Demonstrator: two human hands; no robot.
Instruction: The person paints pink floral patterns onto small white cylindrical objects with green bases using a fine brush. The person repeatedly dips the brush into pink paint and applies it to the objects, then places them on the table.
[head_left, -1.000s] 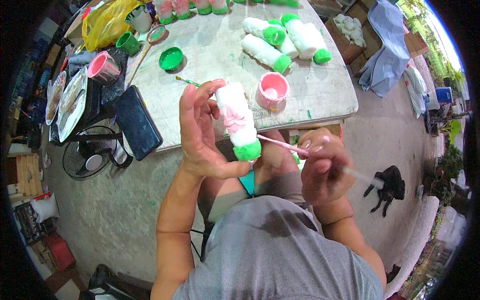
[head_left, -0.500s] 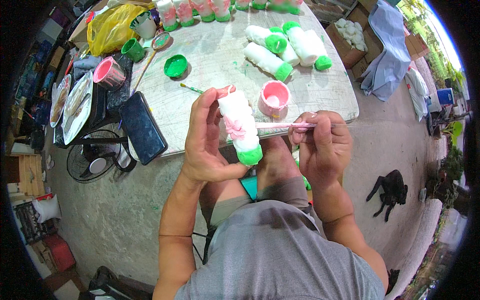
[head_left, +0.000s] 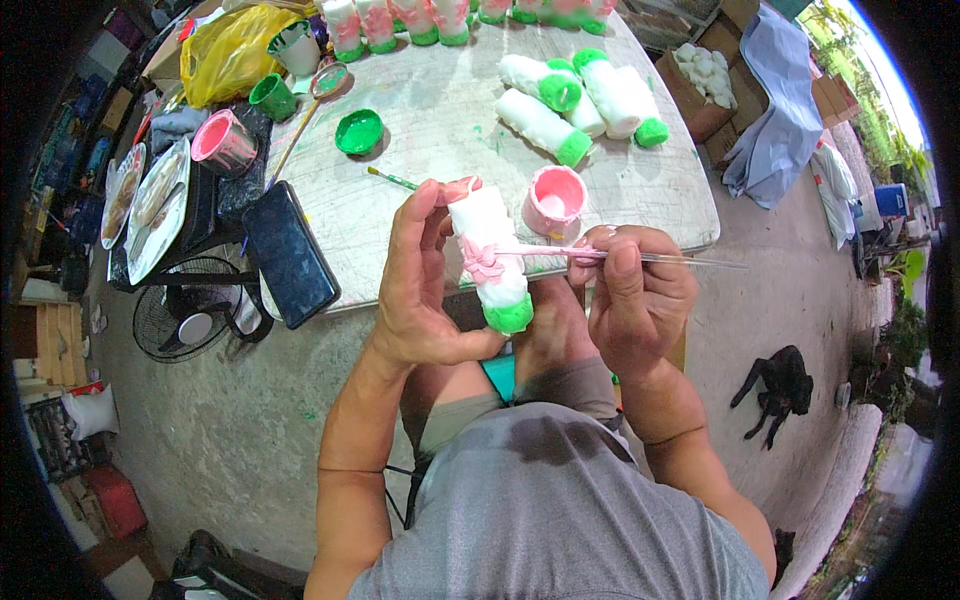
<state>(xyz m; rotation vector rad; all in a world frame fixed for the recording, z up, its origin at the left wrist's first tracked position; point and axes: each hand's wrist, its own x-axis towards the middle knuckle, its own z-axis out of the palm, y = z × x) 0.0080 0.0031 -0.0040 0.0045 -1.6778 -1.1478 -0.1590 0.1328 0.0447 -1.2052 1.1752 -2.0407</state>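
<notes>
My left hand (head_left: 412, 290) grips a white candle (head_left: 487, 222) by its two ends, fingers at the wick end and thumb under the green-coated end. A raised flower on the candle's side is pink. My right hand (head_left: 640, 290) pinches a thin paintbrush (head_left: 562, 251) with a clear handle, its pink-coated tip touching the flower. Just beyond the brush stands a small cup of pink paint (head_left: 553, 200) on the white table (head_left: 430, 130). Several white candles with green ends (head_left: 540, 125) lie behind it.
Pink-and-white candles (head_left: 410, 20) stand in a row at the far edge. To the left are a green paint lid (head_left: 359, 132), another brush (head_left: 392, 178), a phone (head_left: 290, 253), a pink paint can (head_left: 224, 143) and a fan (head_left: 190, 315). A black dog (head_left: 775, 390) lies on the floor at right.
The brush tip has moved left from the candle's edge onto the pink flower, my right hand shifting slightly left with it. The candle stays in my left hand.
</notes>
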